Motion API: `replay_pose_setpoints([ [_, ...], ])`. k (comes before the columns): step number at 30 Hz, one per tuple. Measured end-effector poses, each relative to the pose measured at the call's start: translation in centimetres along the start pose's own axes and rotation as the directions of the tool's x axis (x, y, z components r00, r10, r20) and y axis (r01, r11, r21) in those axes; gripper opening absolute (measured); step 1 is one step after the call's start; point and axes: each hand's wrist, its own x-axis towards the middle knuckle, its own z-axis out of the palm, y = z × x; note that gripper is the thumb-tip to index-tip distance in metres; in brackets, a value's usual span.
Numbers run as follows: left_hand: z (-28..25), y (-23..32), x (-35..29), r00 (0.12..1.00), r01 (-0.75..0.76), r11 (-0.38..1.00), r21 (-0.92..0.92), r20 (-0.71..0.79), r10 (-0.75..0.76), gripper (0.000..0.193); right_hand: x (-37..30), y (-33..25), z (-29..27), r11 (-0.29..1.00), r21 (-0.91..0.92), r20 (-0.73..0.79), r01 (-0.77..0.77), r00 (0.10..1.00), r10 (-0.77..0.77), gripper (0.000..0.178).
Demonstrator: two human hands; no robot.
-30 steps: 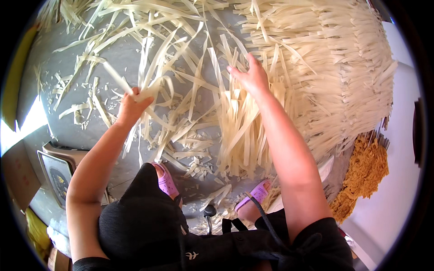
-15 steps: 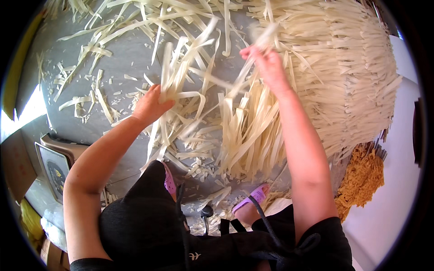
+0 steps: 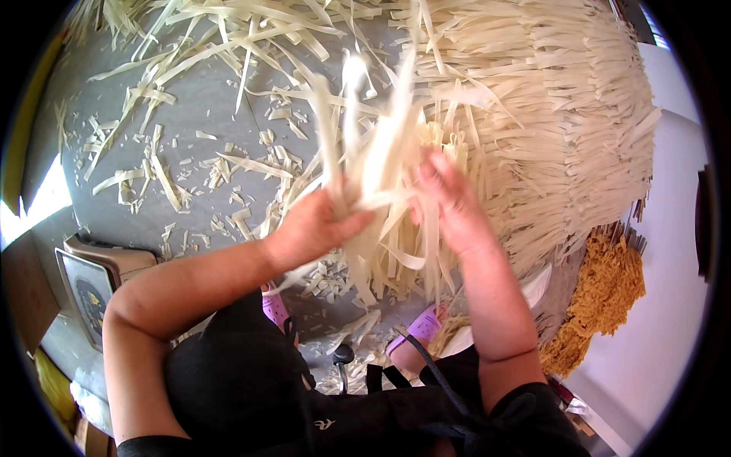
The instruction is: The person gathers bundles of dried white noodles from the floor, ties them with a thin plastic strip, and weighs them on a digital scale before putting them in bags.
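My left hand (image 3: 314, 228) is closed round a loose bundle of pale, flat, noodle-like strips (image 3: 381, 156), which fan upward and are smeared by motion. Close beside it on the right, my right hand (image 3: 451, 199) has its fingers bent round strips at the bundle's edge; its fingertips are partly hidden and blurred. Under both hands lies a thick pile of the same strips (image 3: 400, 263), their lengths pointing toward me. Part of this pile is covered by the hands and the bundle.
Long rows of layered strips (image 3: 567, 114) fill the right side, with thin stick ends at their edge. Loose strips (image 3: 228, 30) and broken bits (image 3: 228, 164) litter the grey floor (image 3: 205, 99). A shaggy orange-brown heap (image 3: 598, 293) lies right; a framed panel (image 3: 85, 293) stands left.
My left hand has moved right and nearer with its bundle. My right hand has come down toward it from farther away, so the two hands are now close together.
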Motion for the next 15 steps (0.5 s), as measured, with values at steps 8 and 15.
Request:
replay_pose_setpoints([
  [8,5.4,1.1,1.1,0.900,0.360,0.932,-0.046,0.281,-0.334,0.043,-2.9,5.4,-0.7,0.837,0.500,-0.366,0.222,0.930,-0.028,0.051],
  [15,5.2,-1.5,1.6,0.925,0.378,0.909,-0.175,0.032,-0.378,0.043,-6.6,6.5,-1.3,0.986,0.143,-0.231,0.081,0.972,-0.046,0.017],
])
